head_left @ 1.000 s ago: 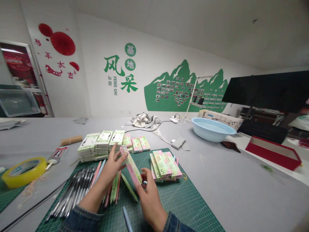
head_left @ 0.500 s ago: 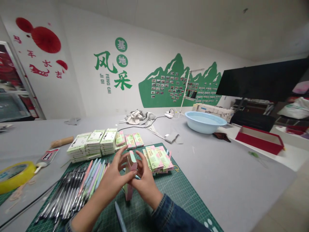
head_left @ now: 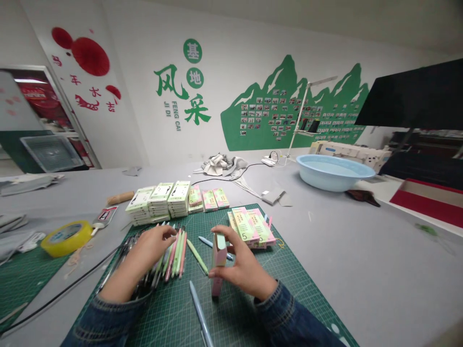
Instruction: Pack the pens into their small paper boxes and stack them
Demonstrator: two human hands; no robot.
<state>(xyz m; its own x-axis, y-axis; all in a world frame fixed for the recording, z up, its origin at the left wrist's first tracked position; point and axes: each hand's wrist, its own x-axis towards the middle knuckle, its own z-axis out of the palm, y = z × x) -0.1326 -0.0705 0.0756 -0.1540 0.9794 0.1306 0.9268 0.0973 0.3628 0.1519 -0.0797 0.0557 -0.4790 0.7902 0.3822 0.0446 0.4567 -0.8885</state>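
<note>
My right hand is closed round a slim pink and green pen box, held upright on the green cutting mat with its top end open. My left hand rests on a row of pastel pens, fingertips pinched at one of them. Black pens lie just left of those. Flat pink and green boxes are stacked beyond my right hand. Two loose pens lie near the box: a green pen and a blue pen.
White boxes are stacked at the mat's far edge. A yellow tape roll and a glue tube lie left. A blue basin, a red tray and crumpled cloth sit farther back on the grey table.
My left hand has let go of the box and dropped to the pastel pens on the left. My right hand alone now holds the box upright on the mat.
</note>
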